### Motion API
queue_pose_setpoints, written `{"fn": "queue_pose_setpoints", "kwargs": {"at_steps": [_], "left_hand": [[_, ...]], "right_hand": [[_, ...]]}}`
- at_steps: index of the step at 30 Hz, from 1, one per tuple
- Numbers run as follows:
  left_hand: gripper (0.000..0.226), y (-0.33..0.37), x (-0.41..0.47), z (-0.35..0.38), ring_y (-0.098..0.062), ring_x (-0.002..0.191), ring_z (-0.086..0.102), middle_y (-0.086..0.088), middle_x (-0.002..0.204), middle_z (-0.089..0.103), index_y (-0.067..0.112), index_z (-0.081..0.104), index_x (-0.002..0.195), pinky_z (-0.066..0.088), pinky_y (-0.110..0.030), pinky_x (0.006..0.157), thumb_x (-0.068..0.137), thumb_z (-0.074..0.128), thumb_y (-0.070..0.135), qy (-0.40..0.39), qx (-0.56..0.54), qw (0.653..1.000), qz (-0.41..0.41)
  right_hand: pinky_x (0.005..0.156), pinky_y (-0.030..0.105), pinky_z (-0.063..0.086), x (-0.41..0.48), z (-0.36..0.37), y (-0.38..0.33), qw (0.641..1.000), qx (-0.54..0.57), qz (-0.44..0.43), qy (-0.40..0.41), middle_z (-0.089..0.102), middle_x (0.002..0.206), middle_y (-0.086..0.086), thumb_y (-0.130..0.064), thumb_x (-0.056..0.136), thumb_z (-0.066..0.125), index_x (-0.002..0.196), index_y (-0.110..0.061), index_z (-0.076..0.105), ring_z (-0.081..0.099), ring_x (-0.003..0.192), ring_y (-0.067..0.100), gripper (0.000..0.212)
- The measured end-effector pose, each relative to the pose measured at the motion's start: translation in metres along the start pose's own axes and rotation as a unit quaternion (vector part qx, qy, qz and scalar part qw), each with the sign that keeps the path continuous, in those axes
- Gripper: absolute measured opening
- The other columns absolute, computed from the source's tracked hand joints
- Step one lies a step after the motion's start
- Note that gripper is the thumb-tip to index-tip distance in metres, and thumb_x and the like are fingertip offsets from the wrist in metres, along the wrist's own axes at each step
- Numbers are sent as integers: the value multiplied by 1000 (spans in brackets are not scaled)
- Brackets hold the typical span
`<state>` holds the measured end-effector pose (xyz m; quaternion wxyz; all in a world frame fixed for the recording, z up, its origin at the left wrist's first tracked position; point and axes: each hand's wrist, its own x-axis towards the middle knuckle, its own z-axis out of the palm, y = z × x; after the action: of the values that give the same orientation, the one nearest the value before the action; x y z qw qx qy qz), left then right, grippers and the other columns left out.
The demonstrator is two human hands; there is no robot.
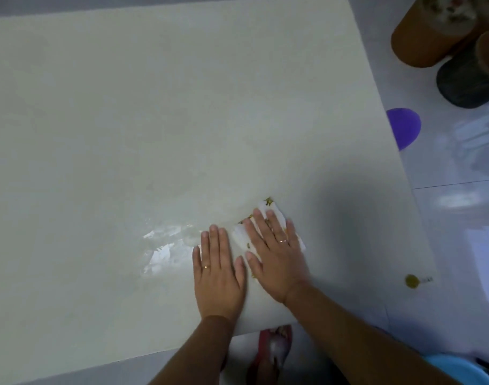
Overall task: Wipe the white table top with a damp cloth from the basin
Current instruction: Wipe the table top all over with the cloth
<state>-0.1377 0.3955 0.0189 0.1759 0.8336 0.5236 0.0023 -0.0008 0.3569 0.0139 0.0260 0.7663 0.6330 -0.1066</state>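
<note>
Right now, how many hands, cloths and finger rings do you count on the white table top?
Hands: 2, left hand and right hand
Cloth: 1
Rings: 2, left ring and right ring
Total: 5

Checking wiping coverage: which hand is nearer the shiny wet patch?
Left. The left hand lies flat just beside the wet patch, at its right edge; the right hand presses the cloth farther right.

The cloth (239, 236) lies on the bench (126, 107) under the right hand (276, 254). The left hand (218, 270) rests just left of it.
</note>
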Motion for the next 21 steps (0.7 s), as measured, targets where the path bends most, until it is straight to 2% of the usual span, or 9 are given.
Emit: {"fn": "queue_pose_setpoints", "kwargs": {"at_steps": [2,3,6,8,10,13,16,18,21], "left_hand": [[63,-2,0,3,-26,146,15,-14,157,21,4,27,149,10,-43,119,94,26,36,3,12,1000,-11],[64,-2,1,3,-26,147,13,-13,157,20,4,25,149,9,-43,119,94,26,36,-1,15,1000,-12],[66,0,0,4,-25,148,10,-12,159,16,6,20,151,9,-43,119,93,25,37,-12,19,1000,-15],[66,-1,0,6,-25,148,10,-12,159,16,6,20,151,9,-43,119,93,25,37,-11,28,999,-16],[67,-2,0,7,-24,148,10,-13,158,18,5,23,150,9,-44,119,92,26,37,-7,30,999,-17],[67,-2,0,8,-24,147,12,-14,157,21,4,26,149,11,-44,119,91,28,36,-2,27,1000,-16],[67,-2,0,10,-22,148,10,-12,158,19,4,24,150,9,-43,119,91,27,37,3,25,1000,-15],[68,-3,0,11,-22,148,9,-11,158,19,5,23,150,7,-42,120,91,27,37,7,24,1000,-17],[67,-3,0,12,-22,148,10,-12,158,21,5,24,150,6,-41,120,91,28,37,9,21,1000,-16]], "right_hand": [[116,52,14,-7,1,30,999,-33,-40,8,15,159,3,-44,95,30,150,-22,19,7,147,24,61],[116,52,14,-10,0,41,999,-35,-15,10,17,159,3,-44,94,31,149,-21,22,9,147,24,61],[115,54,18,-16,-4,39,989,4,148,18,20,157,6,-42,92,32,148,-19,27,15,146,29,61],[114,55,18,-20,-4,14,975,31,220,24,21,157,9,-40,91,30,148,-17,27,18,144,32,62],[114,57,16,-30,1,-9,980,48,194,25,19,157,10,-40,91,31,149,-17,25,15,145,32,63],[112,56,17,-56,8,-2,999,21,28,-1,12,159,6,-43,91,35,150,-19,22,10,147,29,64],[114,53,17,-66,5,42,994,-26,-105,-11,12,160,2,-43,93,37,151,-22,20,10,147,25,64],[114,52,20,-69,2,62,996,-39,-78,-7,14,159,2,-42,93,37,150,-22,22,11,147,25,62],[110,55,24,-72,0,48,995,12,95,3,20,158,4,-38,90,38,147,-20,32,17,145,28,60]]}}
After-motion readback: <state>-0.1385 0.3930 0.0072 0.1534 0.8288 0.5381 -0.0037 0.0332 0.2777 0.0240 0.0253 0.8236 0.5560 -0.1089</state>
